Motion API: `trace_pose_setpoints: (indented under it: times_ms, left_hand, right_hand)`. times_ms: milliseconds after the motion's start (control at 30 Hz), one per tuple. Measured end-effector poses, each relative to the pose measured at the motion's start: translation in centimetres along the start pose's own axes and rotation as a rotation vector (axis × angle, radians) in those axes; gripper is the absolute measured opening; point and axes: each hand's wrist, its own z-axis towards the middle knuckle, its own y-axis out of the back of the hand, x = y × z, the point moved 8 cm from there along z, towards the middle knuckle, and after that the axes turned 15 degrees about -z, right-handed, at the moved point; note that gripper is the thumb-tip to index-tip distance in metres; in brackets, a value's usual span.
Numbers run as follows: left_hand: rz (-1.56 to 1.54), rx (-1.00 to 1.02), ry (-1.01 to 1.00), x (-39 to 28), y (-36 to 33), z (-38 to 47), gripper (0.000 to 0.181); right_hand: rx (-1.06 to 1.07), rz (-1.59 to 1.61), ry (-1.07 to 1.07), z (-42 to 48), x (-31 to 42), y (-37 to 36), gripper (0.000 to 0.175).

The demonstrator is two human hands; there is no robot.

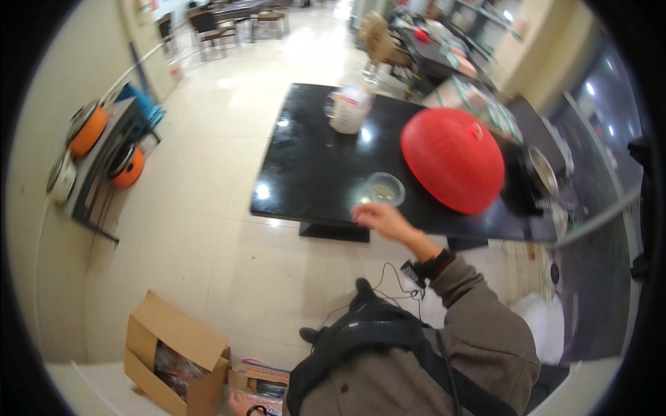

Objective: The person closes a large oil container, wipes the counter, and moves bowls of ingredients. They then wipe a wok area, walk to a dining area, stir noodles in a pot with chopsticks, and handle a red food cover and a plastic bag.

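My right hand is over the near edge of the black table, just in front of a clear round plastic bowl with a little something in its bottom. Its fingers are bent and blurred; whether they hold anything is not plain. Right of the bowl sits a large red plastic dome cover. A whitish container stands further back. My left hand is low at the picture's bottom edge, beside a small printed cardboard box, partly cut off.
An open cardboard box holding plastic-wrapped things stands at the lower left. Dark cables lie on the floor by my feet. Orange pots sit on a side rack at the left. A metal pan is at the table's right end.
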Motion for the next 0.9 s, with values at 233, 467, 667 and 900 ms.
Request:
trace_pose_setpoints:
  times_ms: [233, 467, 667, 900]
  left_hand:
    - [-0.161, 0.436, -0.053, -18.5, -14.1, -2.3, 0.044]
    - [-0.212, 0.715, -0.356, -27.3, -25.5, -13.6, 0.039]
    - [-0.159, 0.750, -0.089, -29.1, -26.8, -17.4, 0.034]
    - [-0.101, 0.834, -0.372, -35.3, -30.5, -22.8, 0.032]
  right_hand:
    - [-0.810, 0.078, -0.308, -4.1, -22.7, 28.2, 0.034]
    - [-1.072, -0.428, -0.702, -2.4, -39.5, 44.7, 0.055]
    - [-0.875, -0.534, -0.880, 1.5, -43.3, 48.1, 0.042]
    - [-0.881, -0.576, -0.648, 4.2, -43.3, 47.0, 0.031]
